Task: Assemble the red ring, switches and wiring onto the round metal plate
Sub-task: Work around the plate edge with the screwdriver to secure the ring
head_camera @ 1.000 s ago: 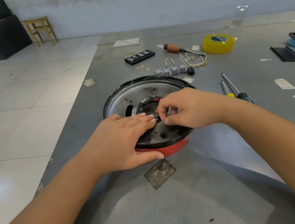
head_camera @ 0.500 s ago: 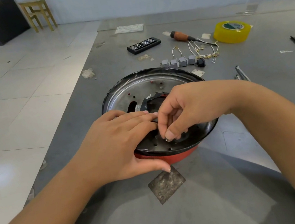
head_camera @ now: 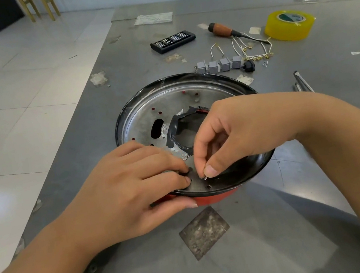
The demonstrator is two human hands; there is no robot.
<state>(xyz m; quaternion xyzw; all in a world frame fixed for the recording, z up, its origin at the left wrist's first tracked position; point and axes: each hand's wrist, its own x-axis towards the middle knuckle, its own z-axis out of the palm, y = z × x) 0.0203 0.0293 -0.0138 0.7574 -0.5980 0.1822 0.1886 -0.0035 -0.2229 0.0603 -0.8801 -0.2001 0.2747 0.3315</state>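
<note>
Head view shows the round metal plate (head_camera: 165,106) with its black rim sitting on the red ring (head_camera: 215,197) near the middle of the grey tabletop (head_camera: 271,250). The left hand (head_camera: 133,189) grips the plate's near edge, thumb against the red ring and fingers (head_camera: 168,158) curled flat on the metal, while the right hand (head_camera: 232,133) pinches thumb and forefinger together on a tiny part too small to identify, just above a hole by the near rim. Toward the far edge lie four grey switches (head_camera: 218,65) in a row, white wiring (head_camera: 252,48), a wooden-handled screwdriver (head_camera: 223,29), a yellow tape roll (head_camera: 289,25) and a black bit case (head_camera: 172,41).
</note>
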